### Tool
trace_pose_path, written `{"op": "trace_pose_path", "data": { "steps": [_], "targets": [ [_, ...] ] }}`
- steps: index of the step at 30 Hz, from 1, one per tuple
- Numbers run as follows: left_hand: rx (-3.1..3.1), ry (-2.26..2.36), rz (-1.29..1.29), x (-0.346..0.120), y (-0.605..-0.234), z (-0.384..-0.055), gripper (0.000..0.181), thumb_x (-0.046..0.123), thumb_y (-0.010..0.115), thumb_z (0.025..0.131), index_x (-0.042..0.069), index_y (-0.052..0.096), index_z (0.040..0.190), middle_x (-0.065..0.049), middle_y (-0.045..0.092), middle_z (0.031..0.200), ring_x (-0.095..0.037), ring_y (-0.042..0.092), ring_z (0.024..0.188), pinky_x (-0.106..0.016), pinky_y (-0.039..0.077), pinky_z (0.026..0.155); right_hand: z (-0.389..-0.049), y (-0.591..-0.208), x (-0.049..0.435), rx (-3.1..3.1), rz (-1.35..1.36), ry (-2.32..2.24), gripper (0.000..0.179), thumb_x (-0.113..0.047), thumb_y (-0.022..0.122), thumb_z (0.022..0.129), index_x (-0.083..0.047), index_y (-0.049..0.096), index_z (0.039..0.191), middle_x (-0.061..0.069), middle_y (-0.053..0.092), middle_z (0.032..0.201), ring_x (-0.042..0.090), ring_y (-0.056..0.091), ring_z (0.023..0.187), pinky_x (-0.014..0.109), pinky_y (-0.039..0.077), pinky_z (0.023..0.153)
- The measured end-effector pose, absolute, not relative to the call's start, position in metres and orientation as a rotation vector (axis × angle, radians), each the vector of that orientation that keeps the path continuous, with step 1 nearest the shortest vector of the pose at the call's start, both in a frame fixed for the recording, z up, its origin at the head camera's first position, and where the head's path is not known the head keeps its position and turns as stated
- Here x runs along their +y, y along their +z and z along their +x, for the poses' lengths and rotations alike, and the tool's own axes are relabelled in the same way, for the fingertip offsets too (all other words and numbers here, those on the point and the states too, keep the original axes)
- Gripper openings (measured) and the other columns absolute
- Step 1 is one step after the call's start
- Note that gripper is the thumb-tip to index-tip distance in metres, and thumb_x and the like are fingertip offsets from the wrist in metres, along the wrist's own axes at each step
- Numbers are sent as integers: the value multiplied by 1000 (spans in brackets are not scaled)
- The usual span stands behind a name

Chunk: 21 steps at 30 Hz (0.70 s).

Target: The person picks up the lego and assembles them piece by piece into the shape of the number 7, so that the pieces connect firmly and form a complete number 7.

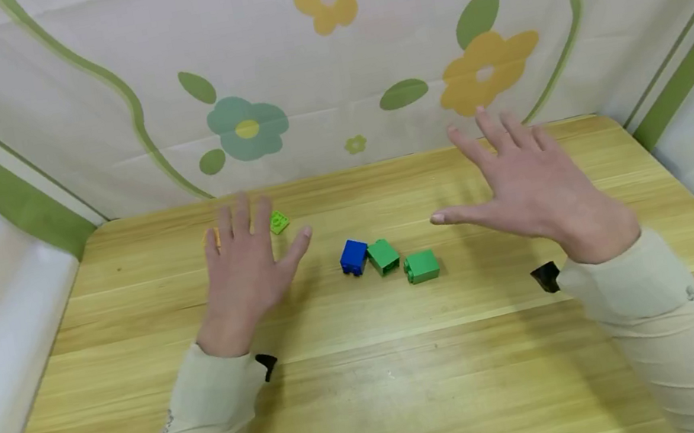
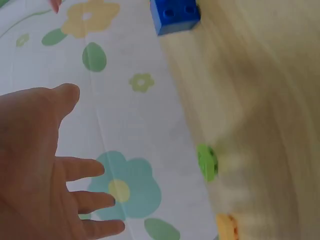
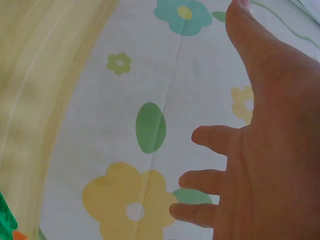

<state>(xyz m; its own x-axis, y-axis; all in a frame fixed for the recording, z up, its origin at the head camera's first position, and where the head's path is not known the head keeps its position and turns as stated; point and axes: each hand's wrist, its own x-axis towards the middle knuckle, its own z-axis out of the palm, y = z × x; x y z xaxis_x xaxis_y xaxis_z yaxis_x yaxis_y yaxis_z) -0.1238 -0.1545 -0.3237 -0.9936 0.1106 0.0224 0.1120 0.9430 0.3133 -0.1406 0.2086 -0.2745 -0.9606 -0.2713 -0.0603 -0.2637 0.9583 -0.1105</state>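
Observation:
Both hands hover over the wooden table with fingers spread, holding nothing. My left hand [image 1: 242, 277] is on the left side, nearest a lime green toy brick plate [image 1: 279, 221] and an orange piece [image 1: 211, 238] that its fingers partly cover. Over the right side, my right hand [image 1: 534, 191] has its thumb pointing inward. Between the hands lie a blue building block [image 1: 354, 257], a green block [image 1: 384, 257] close beside it, and another green block [image 1: 422, 267] a little to the right. The left wrist view also catches the orange piece [image 2: 227, 227] at its lower edge.
A white cloth [image 1: 289, 48] printed with flowers and leaves rises behind the wooden table [image 1: 381, 412], and white cloth hangs at both sides. Something green [image 3: 6, 220] with an orange bit shows at the right wrist view's corner. Black pieces [image 1: 546, 277] jut from the cuffs.

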Motion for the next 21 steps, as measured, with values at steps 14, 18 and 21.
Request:
{"op": "trace_pose_path", "data": {
  "steps": [14, 18, 21],
  "targets": [
    [-3069, -910, -245, -108, -352, -107, 76, 50, 74, 100, 4, 52, 157, -22, 58, 157, -42, 58, 143, -58, 51, 117, -139, -326, 177, 2880, -480, -599, 111, -90, 55, 90, -17, 31, 170, 13, 31, 177, 41, 33, 161, 69, 37, 124],
    [-3041, -933, -224, -101, -360, -104, 71, 45, 81, 96, 2, 60, 149, -20, 65, 149, -39, 63, 137, -55, 55, 112, -137, -340, 166, 2834, -460, -690, 101, -83, 58, 94, -14, 40, 165, 14, 45, 167, 38, 47, 152, 66, 45, 118],
    [-3012, -958, -205, -96, -363, -103, 65, 40, 85, 93, -1, 66, 140, -19, 70, 140, -37, 68, 128, -54, 59, 105, -136, -348, 159, 2808, -468, -746, 86, -73, 61, 99, -12, 49, 159, 13, 57, 155, 35, 58, 141, 62, 51, 113]
  ]
}}
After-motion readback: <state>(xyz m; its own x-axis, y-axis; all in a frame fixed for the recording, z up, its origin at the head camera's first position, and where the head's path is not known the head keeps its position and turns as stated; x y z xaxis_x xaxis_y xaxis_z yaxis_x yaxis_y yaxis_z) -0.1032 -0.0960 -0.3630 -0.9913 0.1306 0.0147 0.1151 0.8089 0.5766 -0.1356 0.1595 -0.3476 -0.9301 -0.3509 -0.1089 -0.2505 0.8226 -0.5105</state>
